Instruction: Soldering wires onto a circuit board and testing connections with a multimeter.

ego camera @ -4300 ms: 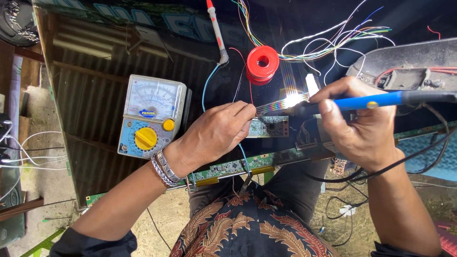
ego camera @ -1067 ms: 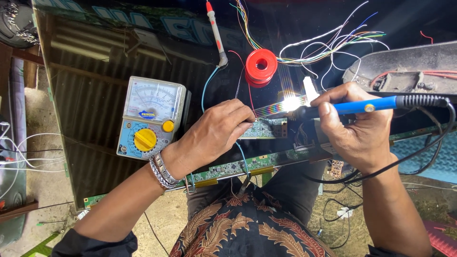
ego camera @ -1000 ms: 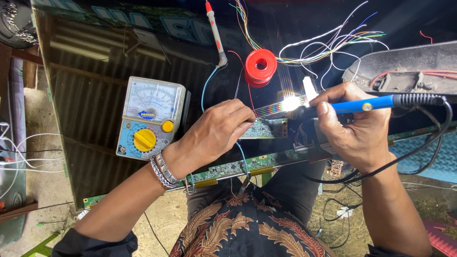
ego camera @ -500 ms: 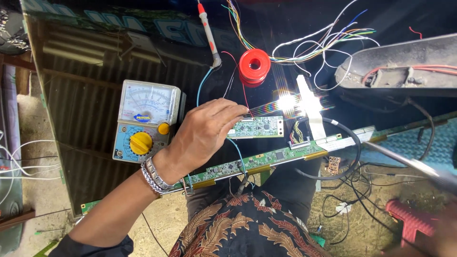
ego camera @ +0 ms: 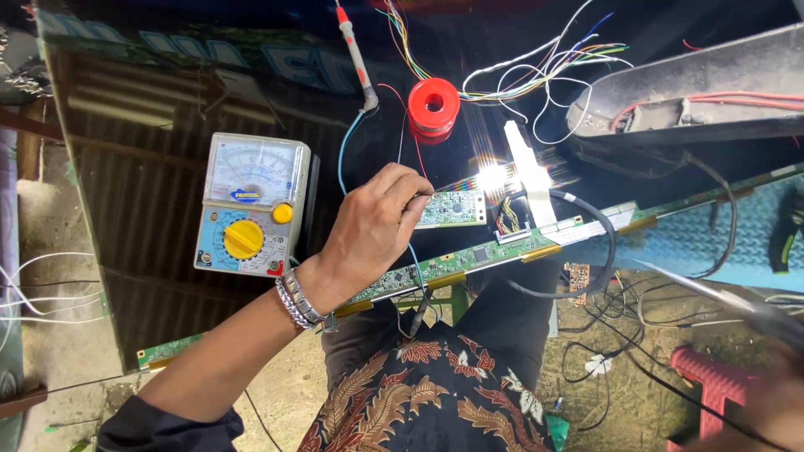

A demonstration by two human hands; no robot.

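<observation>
The left hand (ego camera: 373,226) presses curled fingers onto a small green circuit board (ego camera: 452,209) lying on the dark worktop (ego camera: 151,184) beside a multimeter (ego camera: 251,205). The right hand (ego camera: 770,393) is blurred at the lower right edge; its grip cannot be told. This looks like a pause in board repair; the next move needs a steady board.

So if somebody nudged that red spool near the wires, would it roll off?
Probably not: the red spool appears to stand on its flat end, hole facing up, so it would likely slide. Tipped onto its round side, it could roll. It looks small and probably light.
</observation>
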